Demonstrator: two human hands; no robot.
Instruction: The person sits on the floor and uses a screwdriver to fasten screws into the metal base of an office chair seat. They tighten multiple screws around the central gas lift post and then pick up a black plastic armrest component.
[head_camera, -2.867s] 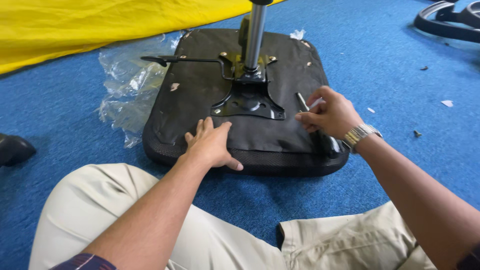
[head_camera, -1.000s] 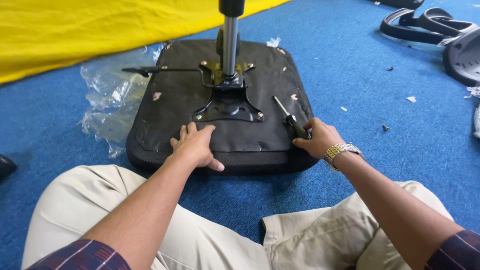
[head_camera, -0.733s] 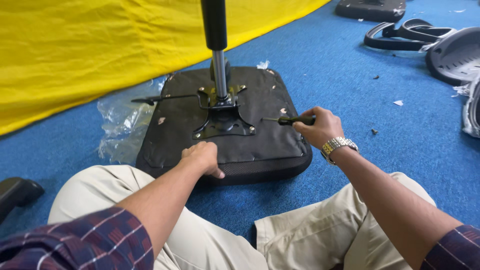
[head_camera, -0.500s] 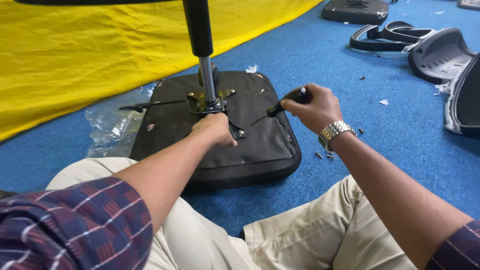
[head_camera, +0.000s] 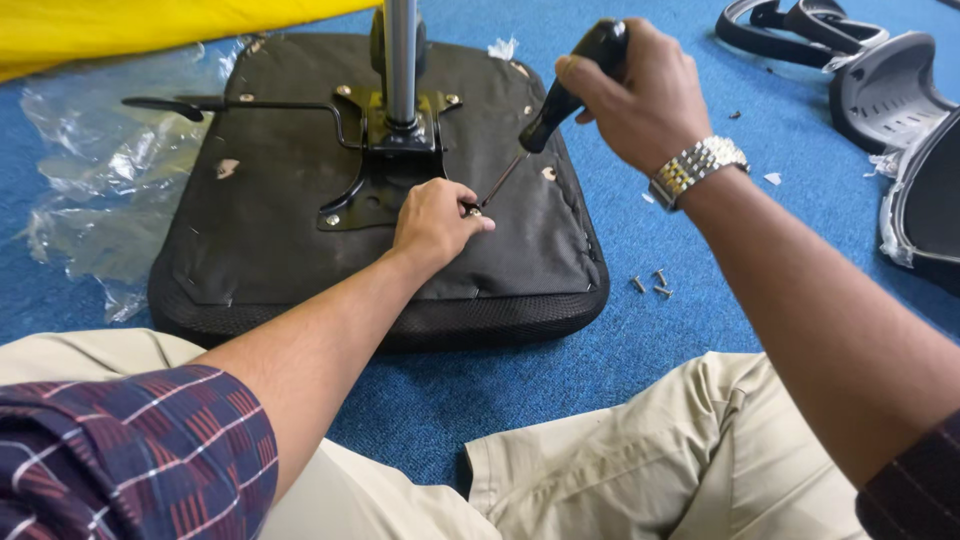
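Note:
A black chair seat (head_camera: 270, 250) lies upside down on the blue carpet, with a black metal bracket (head_camera: 385, 165) and a grey gas cylinder (head_camera: 401, 60) standing up from it. My right hand (head_camera: 640, 95) grips a black-handled screwdriver (head_camera: 560, 100), its tip slanting down to a screw (head_camera: 474, 212) on the seat's underside. My left hand (head_camera: 435, 222) rests on the seat and pinches that screw at the tip.
Three loose screws (head_camera: 650, 284) lie on the carpet right of the seat. Crumpled clear plastic (head_camera: 90, 190) lies at the left, yellow fabric (head_camera: 120, 25) behind it. Black chair parts (head_camera: 880, 90) sit at the far right. My legs in beige trousers (head_camera: 620, 470) fill the foreground.
My right hand picked the screwdriver up from the seat's right edge and raised it, tip down toward the screw. My left hand slid from the near edge to the bracket. The view moved closer.

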